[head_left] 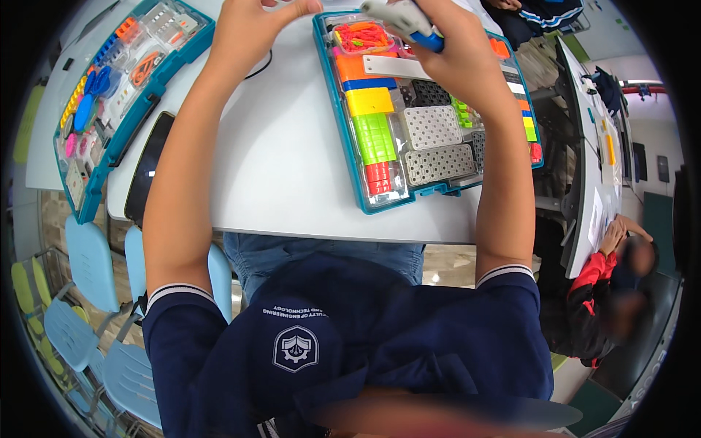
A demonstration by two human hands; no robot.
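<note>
My right hand (460, 44) is closed round a small grey handheld power tool (398, 18) with a blue part, shaped like a cordless screwdriver. It is over the far part of a teal-edged parts case (359, 191). Under that hand a flat pale strip with holes (391, 66) lies across the case. My left hand (252, 28) is at the upper edge of the view, to the left of the case. Its thumb stretches out to the right, apart from the rest. Most of its fingers are cut off by the edge, and I see nothing held in it.
The case holds coloured blocks (374, 137), grey perforated plates (432, 128) and a box of red pieces (363, 36). Another teal case (91, 197) and a black phone-like slab (148, 168) lie left on the white table (292, 175). Blue chairs (91, 266) stand left; another person (595, 281) sits right.
</note>
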